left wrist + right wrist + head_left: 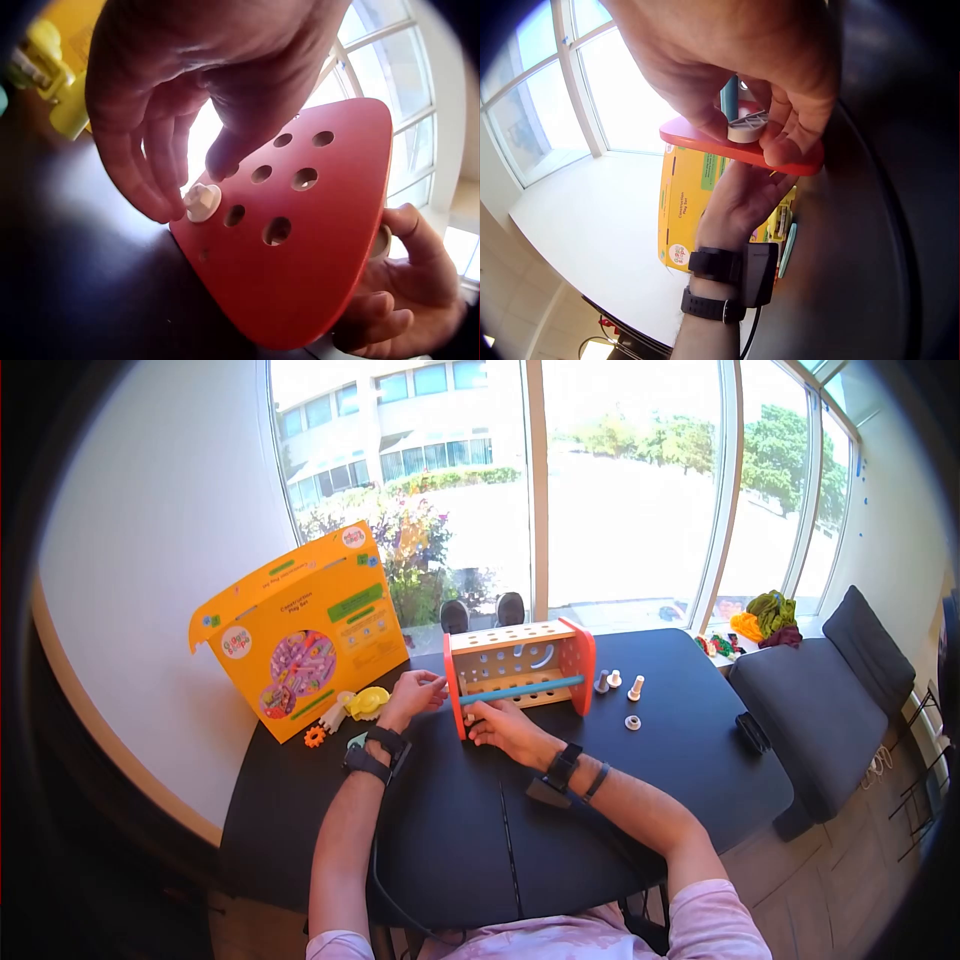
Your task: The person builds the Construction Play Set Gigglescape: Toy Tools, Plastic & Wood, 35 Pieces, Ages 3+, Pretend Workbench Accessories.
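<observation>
A toy workbench with wooden shelves stands on the table, its red side panel pierced by round holes. From the panel's outer face sticks a white bolt head. My left hand pinches it, fingertips on its lower side and thumb right at its rim. On the panel's inner side my right hand grips a round white nut between thumb and fingers. A blue bar runs across the workbench's front. The bolt's shaft is hidden by the panel.
Right of the workbench stand several small bolts and a white nut. Yellow toy pieces and an orange gear lie left, before a big yellow box. A dark chair stands right of the table.
</observation>
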Demonstrator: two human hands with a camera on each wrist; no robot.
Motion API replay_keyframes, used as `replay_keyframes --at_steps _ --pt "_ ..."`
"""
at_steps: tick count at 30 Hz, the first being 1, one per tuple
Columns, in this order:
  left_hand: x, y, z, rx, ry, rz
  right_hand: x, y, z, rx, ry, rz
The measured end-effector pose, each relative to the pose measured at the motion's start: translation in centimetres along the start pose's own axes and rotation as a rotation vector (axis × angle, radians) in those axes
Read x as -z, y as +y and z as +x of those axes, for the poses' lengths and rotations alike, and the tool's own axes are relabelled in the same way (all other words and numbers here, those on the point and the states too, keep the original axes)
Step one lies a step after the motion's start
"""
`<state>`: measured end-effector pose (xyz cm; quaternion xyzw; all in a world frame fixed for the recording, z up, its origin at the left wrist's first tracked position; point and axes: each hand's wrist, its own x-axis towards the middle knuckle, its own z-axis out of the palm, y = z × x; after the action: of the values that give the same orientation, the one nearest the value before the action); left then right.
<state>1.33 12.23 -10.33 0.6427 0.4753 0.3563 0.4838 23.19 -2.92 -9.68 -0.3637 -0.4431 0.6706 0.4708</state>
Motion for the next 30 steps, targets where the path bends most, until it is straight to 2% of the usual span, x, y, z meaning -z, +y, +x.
replay_keyframes --at_steps 1,4,7,10,11,14,18,23,30 --pt "-0.3 -0.2 -0.1 -0.001 -0.016 -0.01 0.0 -0.2 -0.1 0.006 -0.004 0.006" --pt "-0.6 -0.5 0.4 -0.3 0.014 -0.3 -0.3 -0.4 -0.3 0.0 0.013 0.006" --pt "0.2 -0.3 1.0 -0.237 0.059 -0.256 0.1 -0.1 0.0 0.009 -0.009 0.007" --pt "0.0 0.4 0.1 0.047 -0.037 0.022 0.0 -0.2 0.0 -0.005 0.002 0.01" --pt "0.0 -0.7 0.8 0.071 -0.099 0.014 0.0 -0.1 0.1 -0.01 0.001 0.011" --pt "-0.3 -1.9 0.7 -0.022 -0.11 -0.138 0.2 0.0 0.2 -0.007 0.0 0.012" --pt "-0.1 -2.8 0.7 -0.045 -0.119 -0.233 0.0 -0.2 -0.1 0.001 0.002 0.003" --pt "0.0 -3.0 1.2 -0.096 -0.162 -0.172 0.0 -0.1 -0.1 -0.001 0.0 0.0" --pt "-0.1 -4.4 2.4 -0.173 -0.114 -0.084 0.3 0.2 0.0 -0.005 -0.013 0.007"
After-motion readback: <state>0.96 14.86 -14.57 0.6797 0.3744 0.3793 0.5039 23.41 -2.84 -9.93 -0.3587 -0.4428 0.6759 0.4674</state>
